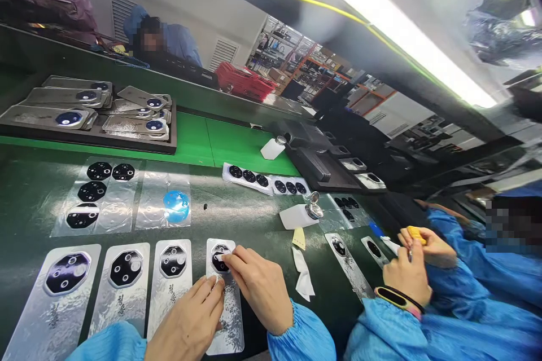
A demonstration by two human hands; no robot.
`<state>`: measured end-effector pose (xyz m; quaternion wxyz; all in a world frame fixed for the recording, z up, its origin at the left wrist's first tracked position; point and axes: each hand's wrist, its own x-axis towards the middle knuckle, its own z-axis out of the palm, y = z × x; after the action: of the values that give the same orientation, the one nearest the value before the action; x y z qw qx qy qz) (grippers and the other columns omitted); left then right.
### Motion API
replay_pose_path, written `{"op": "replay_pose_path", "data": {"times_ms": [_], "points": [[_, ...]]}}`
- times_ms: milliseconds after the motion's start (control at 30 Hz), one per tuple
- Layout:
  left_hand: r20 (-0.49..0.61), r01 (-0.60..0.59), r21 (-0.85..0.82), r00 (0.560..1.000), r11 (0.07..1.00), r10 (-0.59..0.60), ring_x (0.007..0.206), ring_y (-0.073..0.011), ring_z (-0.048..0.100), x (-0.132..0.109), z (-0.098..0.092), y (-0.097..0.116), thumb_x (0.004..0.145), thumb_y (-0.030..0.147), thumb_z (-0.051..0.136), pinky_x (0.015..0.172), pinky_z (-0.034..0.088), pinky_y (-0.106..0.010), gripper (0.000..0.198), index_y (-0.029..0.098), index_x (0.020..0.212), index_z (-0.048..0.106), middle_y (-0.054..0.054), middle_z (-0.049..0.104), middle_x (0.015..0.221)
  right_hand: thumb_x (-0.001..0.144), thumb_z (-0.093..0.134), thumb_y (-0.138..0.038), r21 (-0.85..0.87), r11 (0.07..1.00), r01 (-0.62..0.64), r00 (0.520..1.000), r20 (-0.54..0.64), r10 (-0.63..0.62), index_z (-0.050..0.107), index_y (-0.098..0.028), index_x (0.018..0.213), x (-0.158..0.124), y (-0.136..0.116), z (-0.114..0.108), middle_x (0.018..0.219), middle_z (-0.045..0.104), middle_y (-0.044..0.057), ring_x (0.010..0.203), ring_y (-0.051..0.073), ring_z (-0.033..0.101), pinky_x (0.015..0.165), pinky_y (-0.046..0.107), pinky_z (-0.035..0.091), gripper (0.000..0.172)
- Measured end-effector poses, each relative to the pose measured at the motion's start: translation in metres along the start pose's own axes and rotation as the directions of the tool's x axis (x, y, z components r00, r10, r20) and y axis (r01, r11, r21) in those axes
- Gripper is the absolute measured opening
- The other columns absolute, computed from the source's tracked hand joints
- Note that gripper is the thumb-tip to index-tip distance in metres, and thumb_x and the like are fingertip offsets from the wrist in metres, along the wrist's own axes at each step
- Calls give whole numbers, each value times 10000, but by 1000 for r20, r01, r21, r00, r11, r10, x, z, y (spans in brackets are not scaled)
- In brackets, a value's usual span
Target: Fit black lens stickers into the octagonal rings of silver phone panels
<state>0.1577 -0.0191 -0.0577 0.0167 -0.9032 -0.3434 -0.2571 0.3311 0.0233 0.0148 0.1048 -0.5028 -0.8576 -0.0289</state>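
Observation:
Below me lies a silvery phone back cover (231, 316) with a black octagonal camera panel (219, 264) at its far end. My left hand (190, 316) rests on the cover's left edge, fingers stretched out and lying flat. Over the camera panel, my right hand (260, 287) pinches a small white wipe (219, 258) against the black surface. Three similar covers stand in a row to the left, the nearest of them a back cover (171, 282) beside my left hand. A crumpled white cloth (302, 273) and a yellow paper slip (298, 238) lie to the right.
A black tray (169, 145) of stacked covers stands back left. Plastic sheets with black stickers (92, 192) and a blue round film (176, 206) lie ahead. White pump bottles (296, 216) stand centrally. At right, a co-worker's hands (409, 273) hold a yellow item.

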Motion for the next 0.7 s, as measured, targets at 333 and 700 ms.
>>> {"op": "replay_pose_path", "data": {"times_ms": [333,700], "points": [[4,-4,-37,1000,999,4,1097,-240,672,-3,8,-1,929,220,598,967,509,-351,247,70,1123,629,-115,726,1165,1056,343,-319,137,983,-122,992,29,119,659,-249,1008,-28,6,-8,846,670,7,757,132,658,626,224,424,328],[33,14,-26,999,1000,-13,1126,-233,659,-4,4,1,959,184,511,981,504,-361,241,91,1161,603,-118,718,1181,1024,444,-209,-13,999,-50,998,30,50,645,-242,972,-21,-2,-2,832,665,-3,729,131,627,595,248,383,210]]}}
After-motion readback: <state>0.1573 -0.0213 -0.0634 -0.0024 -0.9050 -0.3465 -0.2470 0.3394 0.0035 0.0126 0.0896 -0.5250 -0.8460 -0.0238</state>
